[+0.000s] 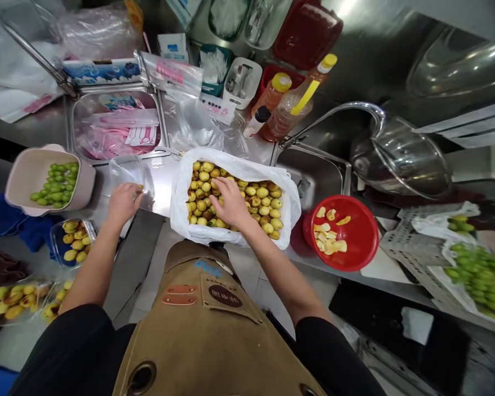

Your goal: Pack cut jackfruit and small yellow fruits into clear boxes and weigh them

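My right hand (231, 202) lies on the yellow-green, brown-blotched jujubes (264, 202) with its fingers spread. They fill a box lined with a white plastic bag (291, 206) in front of me. To the left, my left hand (125, 201) is at the near edge of a clear plastic container (126, 169). Its fingers are curled together, and a small yellowish bit shows at the fingertips; what they hold is mostly hidden. Lower left stands another clear container (91, 228) of jujubes.
A pink basin (88, 179) with green grapes stands at the left. To the right is a red bowl (367, 234) holding pale peel-like pieces. Behind are two sinks, a curved faucet (346, 107), yellow-capped bottles (278, 91) and a steel bowl (412, 159). More grapes (478, 275) sit far right.
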`<state>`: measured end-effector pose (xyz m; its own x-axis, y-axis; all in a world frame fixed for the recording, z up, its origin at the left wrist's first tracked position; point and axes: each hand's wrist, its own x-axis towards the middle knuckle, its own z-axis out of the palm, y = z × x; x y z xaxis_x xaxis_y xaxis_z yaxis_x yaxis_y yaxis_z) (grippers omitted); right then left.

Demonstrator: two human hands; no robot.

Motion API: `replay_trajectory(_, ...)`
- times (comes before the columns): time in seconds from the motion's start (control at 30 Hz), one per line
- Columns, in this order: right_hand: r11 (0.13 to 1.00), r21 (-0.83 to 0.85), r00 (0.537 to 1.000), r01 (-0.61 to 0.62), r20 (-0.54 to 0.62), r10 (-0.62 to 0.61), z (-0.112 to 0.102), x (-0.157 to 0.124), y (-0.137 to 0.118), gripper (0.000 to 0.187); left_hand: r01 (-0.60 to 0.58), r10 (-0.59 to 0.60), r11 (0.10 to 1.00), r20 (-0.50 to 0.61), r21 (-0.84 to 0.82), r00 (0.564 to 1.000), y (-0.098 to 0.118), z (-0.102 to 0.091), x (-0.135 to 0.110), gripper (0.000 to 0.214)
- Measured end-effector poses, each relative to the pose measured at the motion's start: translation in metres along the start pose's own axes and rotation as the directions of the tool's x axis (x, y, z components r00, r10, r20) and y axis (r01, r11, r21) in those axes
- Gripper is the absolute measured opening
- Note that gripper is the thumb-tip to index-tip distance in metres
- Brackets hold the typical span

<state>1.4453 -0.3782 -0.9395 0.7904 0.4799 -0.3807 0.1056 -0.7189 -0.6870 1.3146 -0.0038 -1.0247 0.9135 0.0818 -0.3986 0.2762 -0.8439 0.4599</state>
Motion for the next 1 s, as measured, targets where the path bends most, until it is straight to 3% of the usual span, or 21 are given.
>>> replay_trajectory(0.07,0.970,-0.173,0.983,0.170,0.102,-0.154,0.016,0.025,0.004,0.056,0.040,-0.039,0.999,-0.050,0.018,0.998,0.006,-0.002,-0.002,0.030)
replay_trajectory(0.17,0.915,-0.300,0.959,0.269,0.168,-0.226,0.028,0.048,0.009,0.062,0.078,-0.074,0.997,-0.136,0.019,0.988,0.010,-0.005,-0.006,0.029)
replay_trajectory(0.3,0.882,-0.357,0.950,0.309,0.165,-0.266,0.033,0.068,0.012,0.067,0.092,-0.077,0.994,-0.231,0.052,0.970,0.005,-0.009,-0.011,0.030)
replay_trajectory(0.43,0.874,-0.377,0.951,0.307,0.145,-0.272,0.034,0.086,0.010,0.061,0.074,-0.055,0.995,-0.258,0.064,0.964,-0.007,-0.011,-0.016,0.026)
replay_trajectory(0.63,0.854,-0.370,0.929,0.365,0.209,-0.306,0.028,0.093,0.019,0.064,0.027,-0.009,0.999,-0.356,0.045,0.934,-0.024,-0.010,-0.024,0.021)
replay_trajectory(0.77,0.811,-0.330,0.871,0.482,0.281,-0.403,0.018,0.096,0.031,0.057,0.061,-0.053,0.998,-0.438,0.004,0.898,-0.028,-0.002,-0.027,0.021)
replay_trajectory(1.0,0.719,-0.193,0.706,0.668,0.471,-0.529,0.005,0.103,0.038,0.064,0.138,-0.118,0.990,-0.391,0.023,0.913,-0.003,0.004,-0.030,0.031)
